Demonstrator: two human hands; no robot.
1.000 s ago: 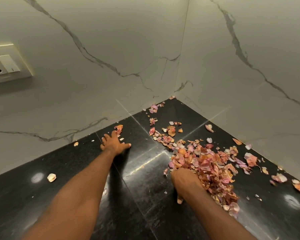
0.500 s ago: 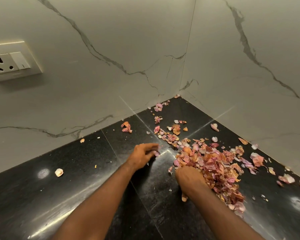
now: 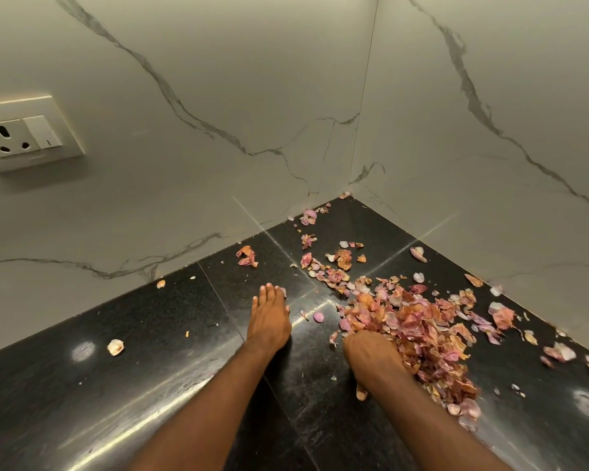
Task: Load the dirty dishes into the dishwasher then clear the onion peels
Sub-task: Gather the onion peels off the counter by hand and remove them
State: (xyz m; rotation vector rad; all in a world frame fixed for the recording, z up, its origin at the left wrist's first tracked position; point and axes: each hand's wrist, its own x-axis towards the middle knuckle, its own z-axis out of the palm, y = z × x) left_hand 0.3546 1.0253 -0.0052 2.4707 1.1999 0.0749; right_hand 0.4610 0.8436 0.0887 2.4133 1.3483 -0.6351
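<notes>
At 5 o'clock the right hand (image 3: 371,355) cups the near edge of the onion peel pile (image 3: 419,331), fingers buried, state unclear. At 12 o'clock, left hand (image 3: 269,321) lies flat on the black counter (image 3: 150,385), fingers together. Stray peels (image 3: 247,255) trail toward the marble corner (image 3: 354,158).

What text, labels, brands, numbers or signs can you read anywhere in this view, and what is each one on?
No readable words, brands or numbers anywhere in this view.
"|": a small vertical mark, the only sign, on the white rocker switch of the white wall socket plate.
White grey-veined marble walls: veining only, no print.
Glossy black stone countertop and pink-brown onion peels: no labels.
</notes>
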